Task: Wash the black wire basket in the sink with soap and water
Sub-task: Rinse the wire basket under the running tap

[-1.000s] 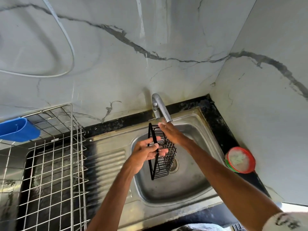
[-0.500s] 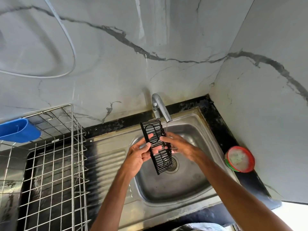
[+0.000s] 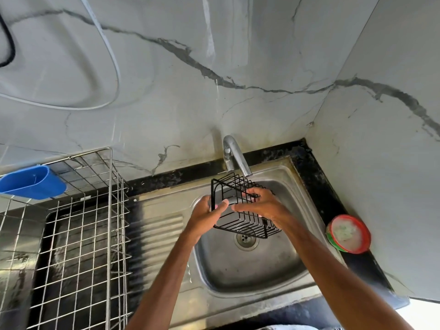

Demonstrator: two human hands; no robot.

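Between the fingers of both hands, the black rectangular wire basket (image 3: 247, 222) hangs tilted over the stainless steel sink (image 3: 262, 270), just under the chrome tap (image 3: 234, 156). The left hand (image 3: 207, 215) pinches its left end frame, thumb in front. The right hand (image 3: 262, 206) curls its fingers (image 3: 250, 192) over the upper rim, hiding the wires beneath. Whether water is flowing is hard to make out.

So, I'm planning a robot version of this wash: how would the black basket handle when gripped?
Probably stiff: the basket looks square and unbent between left hand and right hand. Likely light, being thin open wire. Beneath the tap, it may turn slippery.
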